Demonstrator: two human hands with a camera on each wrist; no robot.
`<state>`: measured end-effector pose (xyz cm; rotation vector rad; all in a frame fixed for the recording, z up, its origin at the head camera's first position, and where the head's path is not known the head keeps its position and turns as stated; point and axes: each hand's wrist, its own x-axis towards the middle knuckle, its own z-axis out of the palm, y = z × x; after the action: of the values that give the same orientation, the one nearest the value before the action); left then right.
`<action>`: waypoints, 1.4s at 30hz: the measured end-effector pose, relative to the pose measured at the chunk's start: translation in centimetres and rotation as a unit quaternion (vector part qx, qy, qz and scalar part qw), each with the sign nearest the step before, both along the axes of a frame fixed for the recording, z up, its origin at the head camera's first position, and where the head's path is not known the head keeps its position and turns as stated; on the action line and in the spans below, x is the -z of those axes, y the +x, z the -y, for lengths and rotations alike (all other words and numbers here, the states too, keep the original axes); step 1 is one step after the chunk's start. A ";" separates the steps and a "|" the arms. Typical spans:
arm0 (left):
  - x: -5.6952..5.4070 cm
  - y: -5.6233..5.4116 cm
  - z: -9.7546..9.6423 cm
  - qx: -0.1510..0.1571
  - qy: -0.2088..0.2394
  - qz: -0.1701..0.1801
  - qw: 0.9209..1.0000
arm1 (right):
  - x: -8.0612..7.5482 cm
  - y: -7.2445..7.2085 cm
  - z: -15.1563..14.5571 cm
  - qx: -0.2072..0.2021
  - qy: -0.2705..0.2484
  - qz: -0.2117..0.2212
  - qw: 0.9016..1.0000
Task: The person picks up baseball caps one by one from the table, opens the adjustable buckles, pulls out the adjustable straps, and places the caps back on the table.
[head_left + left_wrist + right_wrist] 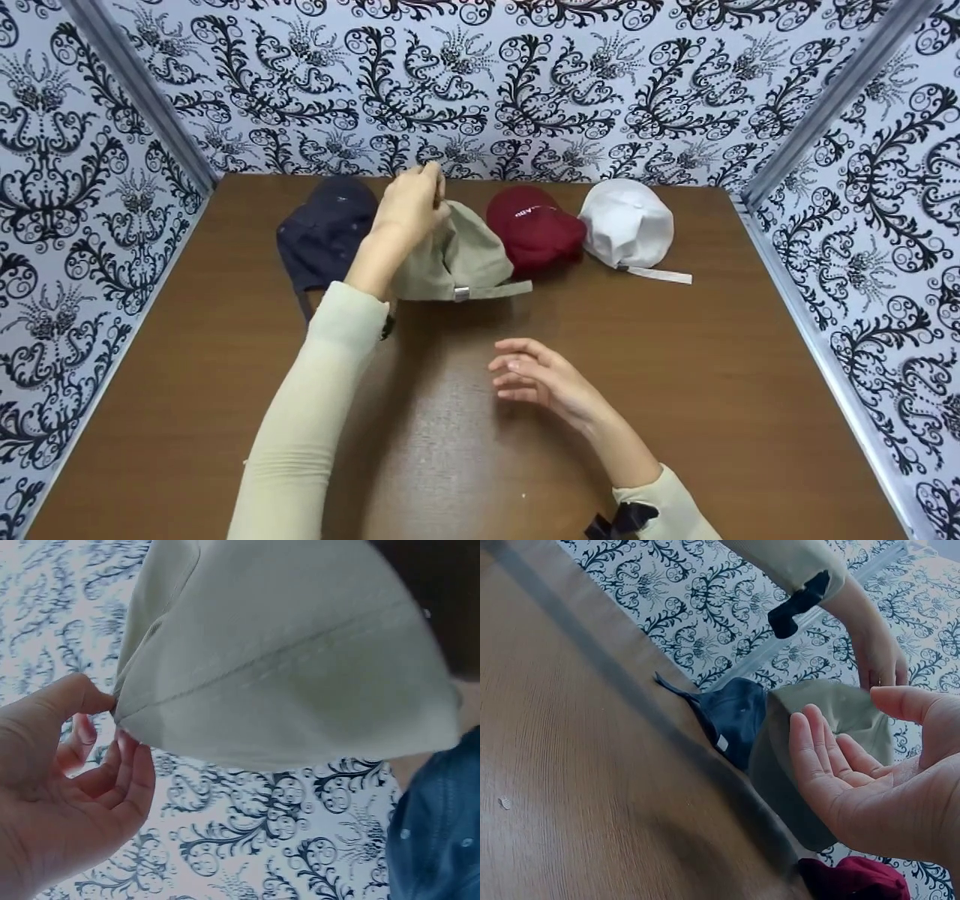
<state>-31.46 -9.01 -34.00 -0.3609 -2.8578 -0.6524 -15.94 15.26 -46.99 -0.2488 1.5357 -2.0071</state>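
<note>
left sleeve (292, 442) nearest; left hand (409, 206) pinches the beige cap (480, 255), which hangs between navy cap (330, 229) and red cap (531, 232); so small a hold could slip, dropping it. right hand (551, 382) relaxed, empty.

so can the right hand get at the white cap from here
Probably yes: the right hand looks open and holds nothing, and only tabletop shows between it and the white cap.

One cap (326, 229) lies left of the held cap (476, 251), two caps (532, 236) right.
</note>
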 end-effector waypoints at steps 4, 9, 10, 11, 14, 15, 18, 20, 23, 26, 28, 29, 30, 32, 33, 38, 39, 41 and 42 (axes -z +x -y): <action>-0.9 1.4 0.0 0.011 0.018 0.014 1.000 | 0.1 -0.1 0.2 0.002 0.000 0.003 1.000; -1.9 3.1 -0.3 0.025 0.029 0.018 0.999 | 0.2 -0.2 0.4 0.010 -0.003 0.003 1.000; -2.1 3.4 -0.4 0.028 0.031 0.020 0.999 | 0.2 -0.2 0.5 0.011 -0.004 0.001 1.000; -2.3 3.7 -0.5 0.032 0.031 0.019 0.999 | 0.3 -0.3 0.6 0.014 -0.007 0.001 1.000; -2.8 4.5 -0.7 0.042 0.037 0.017 0.998 | 0.2 -0.3 0.9 0.025 -0.016 0.002 1.000; -2.9 4.8 -0.8 0.047 0.038 0.016 0.998 | 0.2 -0.4 1.0 0.030 -0.020 0.004 0.999; -3.2 5.4 -1.1 0.061 0.044 0.013 0.997 | 0.2 -0.4 1.2 0.040 -0.046 0.004 0.998; -3.4 5.6 -1.2 0.070 0.045 0.014 0.996 | 0.1 -0.4 1.2 0.041 -0.075 0.002 0.996; -3.6 6.0 -1.4 0.078 0.044 0.020 0.996 | 0.2 -0.4 1.2 0.030 -0.147 0.003 0.989; -3.7 6.2 -1.5 0.082 0.041 0.023 0.996 | 0.3 -0.4 1.1 0.019 -0.229 0.009 0.973; -3.7 6.2 -1.5 0.083 0.041 0.023 0.995 | 0.3 -0.5 1.0 0.026 -0.272 0.018 0.962; -3.6 6.1 -1.5 0.082 0.042 0.024 0.995 | 0.2 -0.5 0.9 0.033 -0.286 0.022 0.957; -3.6 6.1 -1.5 0.082 0.042 0.024 0.995 | 0.2 -0.6 0.9 0.043 -0.296 0.026 0.954; -3.4 5.9 -1.5 0.083 0.041 0.025 0.995 | 0.1 -0.6 0.9 0.066 -0.305 0.033 0.950; -3.3 5.8 -1.5 0.083 0.041 0.026 0.995 | 0.1 -0.6 0.9 0.077 -0.305 0.036 0.948; -2.6 5.5 -1.5 0.084 0.041 0.037 0.995 | -0.2 -0.6 1.0 0.105 -0.307 0.041 0.945; -2.4 5.5 -1.5 0.084 0.042 0.039 0.995 | -0.3 -0.6 1.0 0.110 -0.307 0.043 0.944; -2.2 5.4 -1.5 0.085 0.045 0.044 0.994 | -0.4 -0.5 1.0 0.114 -0.308 0.046 0.943; -2.1 5.4 -1.5 0.085 0.046 0.044 0.994 | -0.5 -0.5 1.0 0.117 -0.308 0.047 0.943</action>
<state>-26.02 -7.51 -31.91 -0.5796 -2.8890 -0.8486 -16.41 14.23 -46.53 -0.2145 0.8685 -2.6100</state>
